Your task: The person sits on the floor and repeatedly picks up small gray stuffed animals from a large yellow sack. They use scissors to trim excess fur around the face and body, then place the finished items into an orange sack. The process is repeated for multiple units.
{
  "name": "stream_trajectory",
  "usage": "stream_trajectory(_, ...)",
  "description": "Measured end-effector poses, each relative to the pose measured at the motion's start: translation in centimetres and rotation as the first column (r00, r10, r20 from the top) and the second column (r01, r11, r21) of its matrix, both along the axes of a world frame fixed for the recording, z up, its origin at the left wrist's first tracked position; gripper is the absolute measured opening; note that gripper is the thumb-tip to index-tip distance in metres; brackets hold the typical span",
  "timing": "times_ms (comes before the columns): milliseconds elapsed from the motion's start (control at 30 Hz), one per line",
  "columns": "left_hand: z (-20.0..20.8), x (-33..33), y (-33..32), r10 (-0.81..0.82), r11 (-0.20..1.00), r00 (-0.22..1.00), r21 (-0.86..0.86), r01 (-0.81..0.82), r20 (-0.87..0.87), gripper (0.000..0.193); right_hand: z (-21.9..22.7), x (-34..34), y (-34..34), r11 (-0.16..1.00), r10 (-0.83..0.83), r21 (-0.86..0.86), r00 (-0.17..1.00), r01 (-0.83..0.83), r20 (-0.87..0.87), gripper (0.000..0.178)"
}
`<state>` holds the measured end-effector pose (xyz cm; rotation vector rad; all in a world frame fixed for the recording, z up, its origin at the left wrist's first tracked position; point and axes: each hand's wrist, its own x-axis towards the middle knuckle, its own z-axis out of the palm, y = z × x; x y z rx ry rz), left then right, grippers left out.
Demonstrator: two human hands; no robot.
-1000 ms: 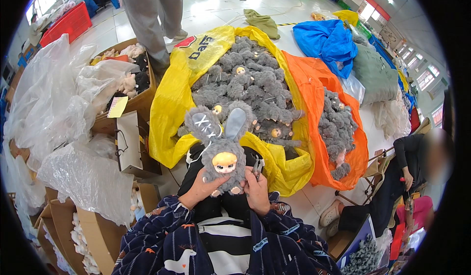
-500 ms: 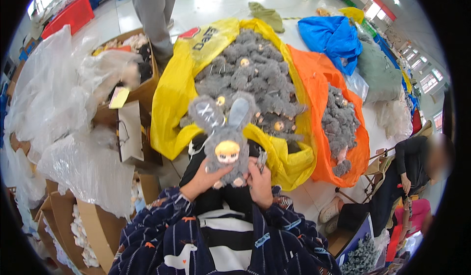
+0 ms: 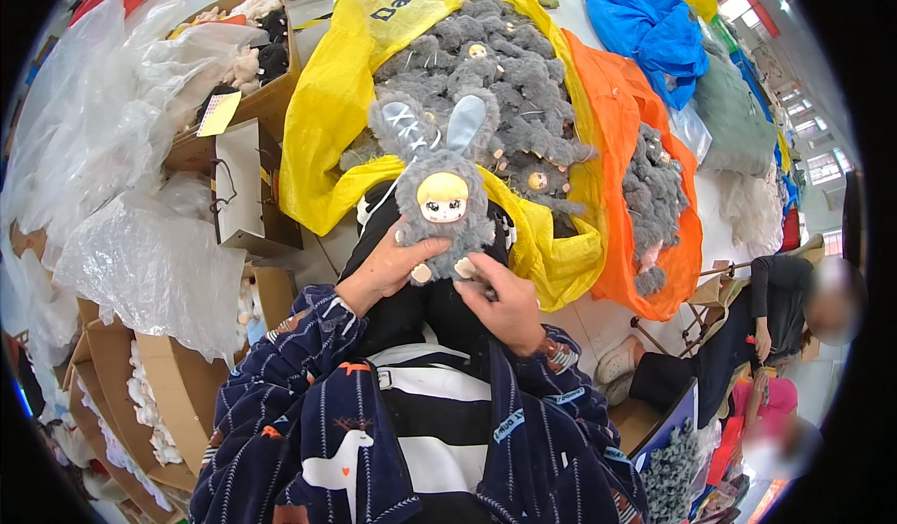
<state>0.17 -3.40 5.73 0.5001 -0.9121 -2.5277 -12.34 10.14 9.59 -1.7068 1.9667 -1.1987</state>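
A grey plush rabbit doll [image 3: 443, 208] with tall ears, a yellow fringe and a pale face is held upright above my lap, facing up. White cord criss-crosses its left ear. My left hand [image 3: 388, 267] is closed round the doll's lower left side, thumb across its belly. At the doll's right foot, my right hand [image 3: 505, 302] has its fingers bent, with the fingertips touching the foot. A small dark thing shows under those fingers, mostly hidden, and I cannot make out what it is.
Beyond the doll lies a yellow sack [image 3: 322, 118] full of grey plush dolls, beside an orange sack [image 3: 680, 253] of more. Cardboard boxes [image 3: 177, 412] and clear plastic sheeting [image 3: 154, 290] crowd the left. A seated person [image 3: 738, 337] is at the right.
The doll now appears higher in view, its face turned more squarely up. My right hand has shifted to its foot; the grey metallic tool seen there before is now largely out of sight.
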Motion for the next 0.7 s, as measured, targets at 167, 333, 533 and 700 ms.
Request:
stream_trajectory(167,-1.1,-0.5,0.9,0.123,0.988,0.991,-0.101,-0.117,0.056,0.041,-0.9,0.4,-0.6,0.999,-0.022,0.026,0.995,0.025,-0.100,0.033)
stream_trajectory(333,-1.0,-0.8,2.0,0.253,0.947,0.958,-0.240,-0.216,0.136,0.036,-3.7,0.4,-0.2,0.974,-0.226,0.088,0.924,0.209,0.307,0.020)
stream_trajectory(533,-1.5,-1.0,1.7,0.219,0.968,0.973,-0.140,-0.208,0.068,0.039,-2.9,0.9,-0.6,0.971,-0.224,0.203,0.187,0.129,0.956,0.012)
stream_trajectory(700,-1.6,-0.4,1.1,0.127,0.991,0.992,-0.042,-0.128,-0.014,0.038,-1.0,1.0,-0.9,0.983,-0.182,0.184,0.054,-0.030,0.982,0.013)
